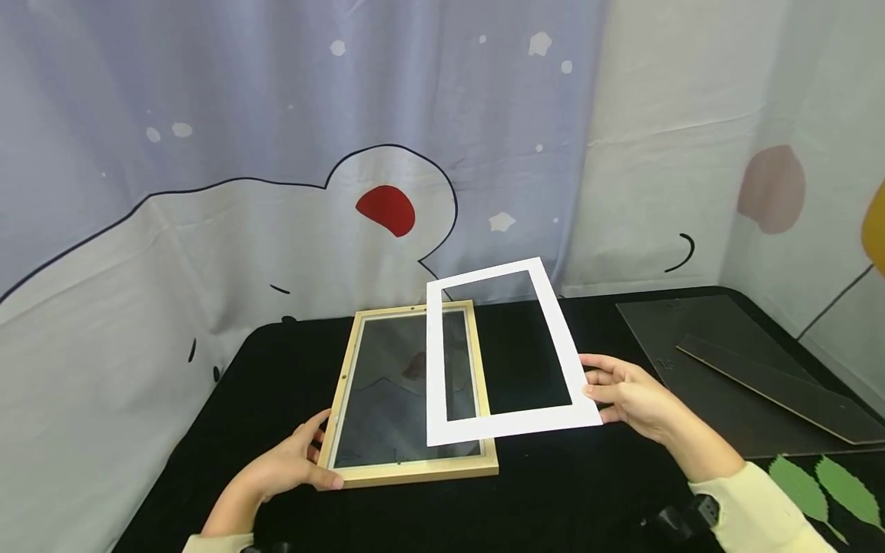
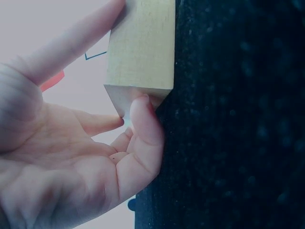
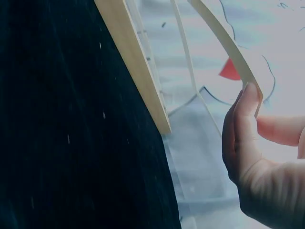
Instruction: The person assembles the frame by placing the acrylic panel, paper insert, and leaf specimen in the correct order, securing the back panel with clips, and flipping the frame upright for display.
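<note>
White mat (image 1: 513, 422), pale tan frame (image 1: 415, 474), black tabletop (image 1: 546, 491), green leaves (image 1: 798, 488), cream sleeves (image 1: 760, 511), white-spotted lilac backdrop (image 1: 449, 92)

Wooden frame (image 1: 415, 471) looks smooth; paper mount (image 1: 515, 424), matt.

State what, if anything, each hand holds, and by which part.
The right hand pinches the white picture mat by its right edge, near the lower corner; the left hand holds the wooden picture frame at its near left corner.

Softly, evenly lit in the head view, with faint reflections on the pane (image 1: 387, 399). Hazy and washed out across the backdrop (image 3: 288, 62) in both wrist views.
</note>
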Available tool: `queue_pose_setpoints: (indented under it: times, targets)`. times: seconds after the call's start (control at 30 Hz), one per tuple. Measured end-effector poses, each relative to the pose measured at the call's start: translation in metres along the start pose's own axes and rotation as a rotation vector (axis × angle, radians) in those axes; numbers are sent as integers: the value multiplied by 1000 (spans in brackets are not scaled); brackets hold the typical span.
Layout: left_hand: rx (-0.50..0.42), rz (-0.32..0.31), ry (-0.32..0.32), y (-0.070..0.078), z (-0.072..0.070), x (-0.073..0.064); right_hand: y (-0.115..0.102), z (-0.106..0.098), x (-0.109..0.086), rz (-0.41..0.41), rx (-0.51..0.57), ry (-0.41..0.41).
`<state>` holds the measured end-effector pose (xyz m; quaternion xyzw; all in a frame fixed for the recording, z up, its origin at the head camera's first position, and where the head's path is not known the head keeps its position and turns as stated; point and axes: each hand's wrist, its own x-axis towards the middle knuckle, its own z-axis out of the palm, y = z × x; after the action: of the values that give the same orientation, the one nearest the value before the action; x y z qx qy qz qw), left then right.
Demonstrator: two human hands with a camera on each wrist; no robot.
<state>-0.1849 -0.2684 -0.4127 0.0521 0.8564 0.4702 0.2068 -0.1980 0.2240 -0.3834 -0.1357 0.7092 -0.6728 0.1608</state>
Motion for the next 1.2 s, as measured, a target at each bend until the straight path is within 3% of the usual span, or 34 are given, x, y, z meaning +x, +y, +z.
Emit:
queue_pose_setpoints:
  times: [0.7,1.2]
  targets:
    - [21,-29,26,2,3,4,-1,71,43,74,19,80]
    - [40,-18,31,2,3,4,4,100,59,98,44,116]
